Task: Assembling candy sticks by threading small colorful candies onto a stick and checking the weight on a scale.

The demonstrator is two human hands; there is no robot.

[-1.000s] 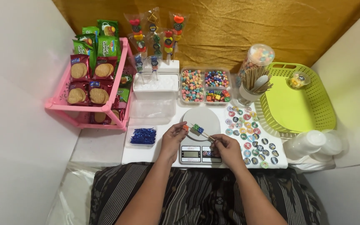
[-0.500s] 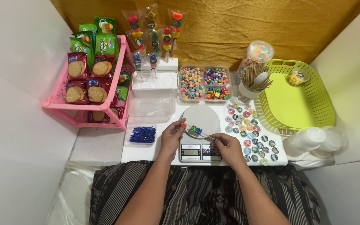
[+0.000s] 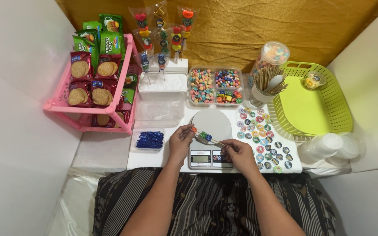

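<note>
Head view, work surface: a white table [image 3: 106,150] carried a small scale [image 3: 211,148] near its front edge, with a round white pan.
Head view, left hand: the left hand [image 3: 181,142] was closed in a pinch on the upper-left end of a thin wooden skewer [image 3: 215,141], at an orange candy [image 3: 194,129].
Head view, right hand: the right hand [image 3: 240,154] was closed in a pinch on the lower-right end of the same stick.
Head view, skewer: it lay above the scale, its long axis running from upper left to lower right between the two hands; green and blue candies [image 3: 205,136] sat nearer the left hand.
Head view, supplies: a divided candy tray [image 3: 216,85] stood at the back edge; round stickers [image 3: 263,140] lay to the right of the scale; a dish of blue twist ties [image 3: 149,139] lay to its left.
Head view, surroundings: a pink rack [image 3: 123,94] of biscuit packets occupied the left corner, a green basket [image 3: 324,83] the right.
</note>
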